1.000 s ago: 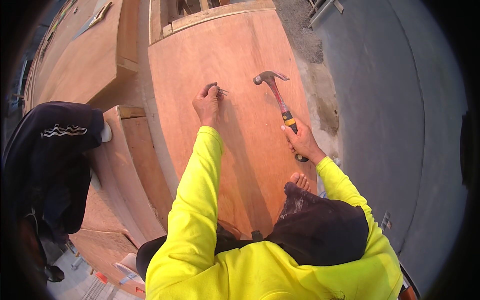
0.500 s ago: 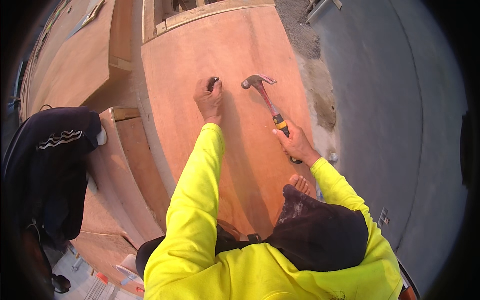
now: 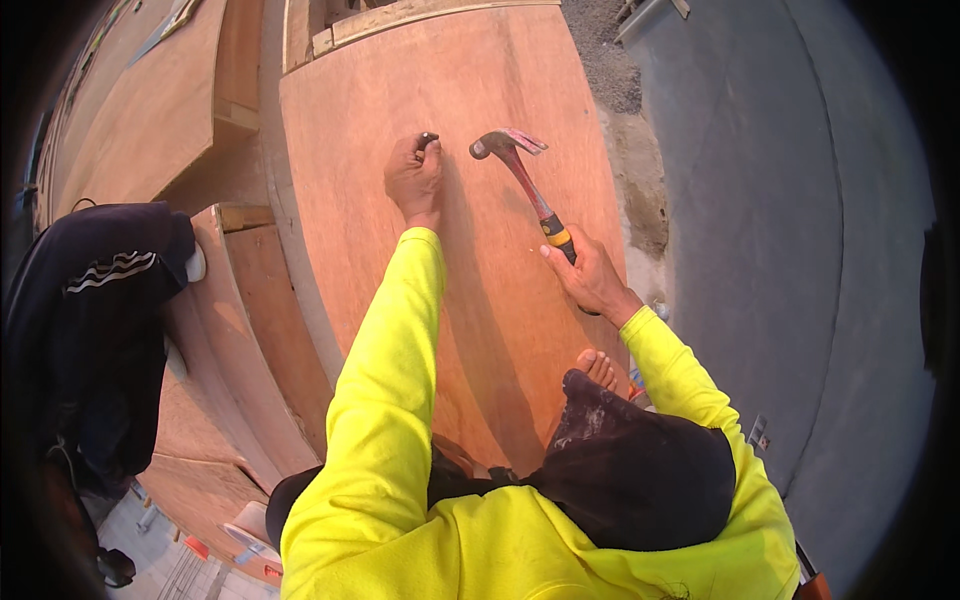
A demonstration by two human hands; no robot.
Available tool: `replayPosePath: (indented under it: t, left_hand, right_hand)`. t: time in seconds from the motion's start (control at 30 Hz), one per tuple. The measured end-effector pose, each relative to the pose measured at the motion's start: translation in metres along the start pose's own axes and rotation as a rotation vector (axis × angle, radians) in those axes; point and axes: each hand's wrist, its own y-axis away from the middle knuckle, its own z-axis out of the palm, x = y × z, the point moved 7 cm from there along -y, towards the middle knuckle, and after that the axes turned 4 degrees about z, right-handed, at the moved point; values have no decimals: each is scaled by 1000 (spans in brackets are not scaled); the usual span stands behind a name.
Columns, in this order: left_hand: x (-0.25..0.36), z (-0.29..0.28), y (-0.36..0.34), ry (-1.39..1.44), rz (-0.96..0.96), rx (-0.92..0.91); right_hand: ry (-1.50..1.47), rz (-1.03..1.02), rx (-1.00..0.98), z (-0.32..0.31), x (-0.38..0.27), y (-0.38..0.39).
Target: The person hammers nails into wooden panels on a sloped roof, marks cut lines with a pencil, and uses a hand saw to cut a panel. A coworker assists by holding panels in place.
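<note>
Hammer (image 3: 527,186), curve-clawed, fills the right hand (image 3: 597,276) above seemingly smooth plywood (image 3: 525,320).

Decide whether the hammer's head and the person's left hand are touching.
Apart: the head view shows a strip of the wooden panel between the hammer's head and the left hand.

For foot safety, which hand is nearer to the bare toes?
Right. The right hand, gripping the hammer, is just beyond the toes; the left hand is farther ahead, to the toes' left.
</note>
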Motion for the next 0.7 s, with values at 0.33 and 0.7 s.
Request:
replayPosePath:
  t: [0.33, 0.7]
  left_hand:
    - [2, 2, -1, -156, 110, -12]
    - [4, 1, -6, -342, 152, -35]
  right_hand:
    - [289, -202, 18, 6, -65, -44]
    - [352, -227, 16, 2, -66, -53]
